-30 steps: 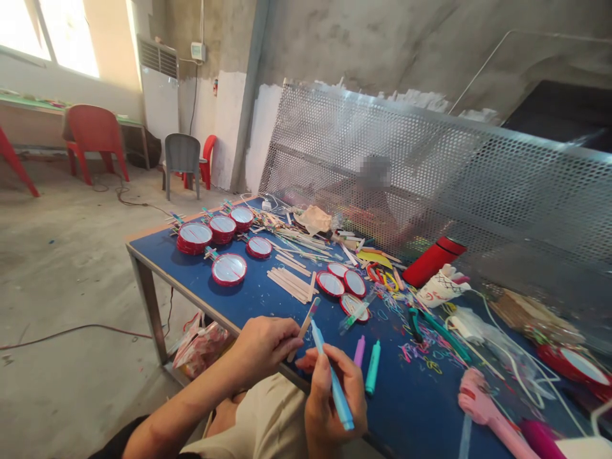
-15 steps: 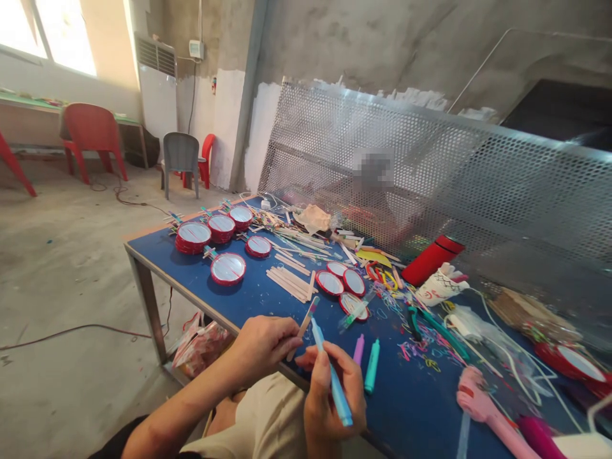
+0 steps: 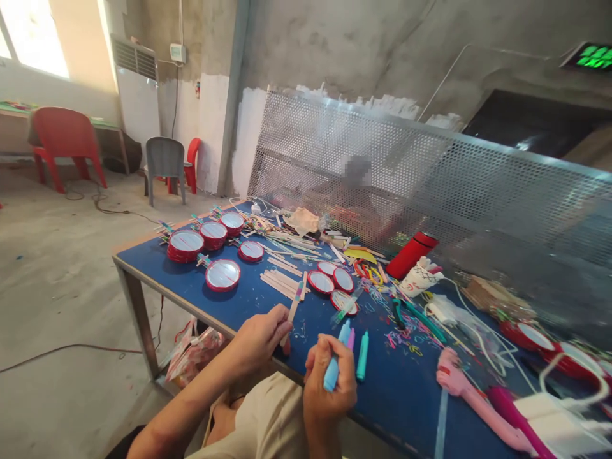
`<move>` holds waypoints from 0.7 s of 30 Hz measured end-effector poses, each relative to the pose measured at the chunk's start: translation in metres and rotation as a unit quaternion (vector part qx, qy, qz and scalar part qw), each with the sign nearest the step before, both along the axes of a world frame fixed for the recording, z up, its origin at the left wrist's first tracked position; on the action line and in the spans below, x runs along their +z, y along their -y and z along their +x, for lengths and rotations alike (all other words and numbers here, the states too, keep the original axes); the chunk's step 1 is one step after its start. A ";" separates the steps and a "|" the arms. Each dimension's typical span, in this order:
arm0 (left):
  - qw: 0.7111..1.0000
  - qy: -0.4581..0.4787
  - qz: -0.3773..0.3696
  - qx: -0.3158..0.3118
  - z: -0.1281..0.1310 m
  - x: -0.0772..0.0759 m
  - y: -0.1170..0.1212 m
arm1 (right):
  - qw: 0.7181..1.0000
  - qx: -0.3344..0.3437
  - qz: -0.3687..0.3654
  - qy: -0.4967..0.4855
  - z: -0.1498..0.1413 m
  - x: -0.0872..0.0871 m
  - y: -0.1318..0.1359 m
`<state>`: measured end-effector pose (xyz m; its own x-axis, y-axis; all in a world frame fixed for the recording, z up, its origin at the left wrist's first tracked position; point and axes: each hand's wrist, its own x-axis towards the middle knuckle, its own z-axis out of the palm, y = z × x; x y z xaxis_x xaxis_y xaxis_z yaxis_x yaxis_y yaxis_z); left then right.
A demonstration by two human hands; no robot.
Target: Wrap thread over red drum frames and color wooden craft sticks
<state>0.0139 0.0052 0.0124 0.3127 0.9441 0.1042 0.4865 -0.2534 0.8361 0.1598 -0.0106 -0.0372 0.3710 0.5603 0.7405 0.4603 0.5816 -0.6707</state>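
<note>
My left hand (image 3: 262, 335) is closed on a wooden craft stick (image 3: 294, 309), which points up and away and bears purple and teal marks near its top. My right hand (image 3: 332, 373) grips a light blue marker (image 3: 331, 375) whose ends stick out on both sides of the fingers. Beyond that hand, a purple marker (image 3: 352, 338) and a teal marker (image 3: 363, 356) lie on the blue table (image 3: 268, 312). Several plain craft sticks (image 3: 280, 284) lie in a row past my left hand. Round red-rimmed discs (image 3: 320, 282) sit close to them.
Stacked red-rimmed discs with stick handles (image 3: 186, 244) stand at the table's left. Right of centre are a red flask (image 3: 412, 254), a paper cup (image 3: 421, 277), green-handled pliers (image 3: 423, 320) and scattered rubber bands (image 3: 406, 338). A pink tool (image 3: 478, 395) lies nearer. A perforated metal panel (image 3: 306, 146) borders the far side.
My right hand has drawn the light blue marker away from the stick and turned it to point away. The stick now stands more upright in my left hand. The view has shifted right.
</note>
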 end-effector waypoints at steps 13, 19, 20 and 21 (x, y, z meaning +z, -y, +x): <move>0.990 0.102 -0.051 -0.082 -0.011 -0.007 -0.012 | 0.943 -0.056 -0.008 0.328 0.015 0.011 -0.006; 0.989 0.105 -0.059 -0.089 -0.008 -0.010 -0.015 | 0.941 -0.101 -0.018 0.322 0.017 0.004 -0.008; 0.989 0.105 -0.056 -0.089 -0.008 -0.010 -0.015 | 0.939 -0.109 -0.016 0.325 0.016 0.004 -0.009; 0.989 0.105 -0.052 -0.088 -0.007 -0.009 -0.015 | 0.937 -0.117 -0.013 0.329 0.015 0.004 -0.009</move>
<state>0.0068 0.0199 0.0032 0.4546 0.8863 0.0888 0.2562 -0.2256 0.9399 0.1746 -0.0012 -0.0330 -0.0461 0.5420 0.8391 0.8918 0.4008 -0.2098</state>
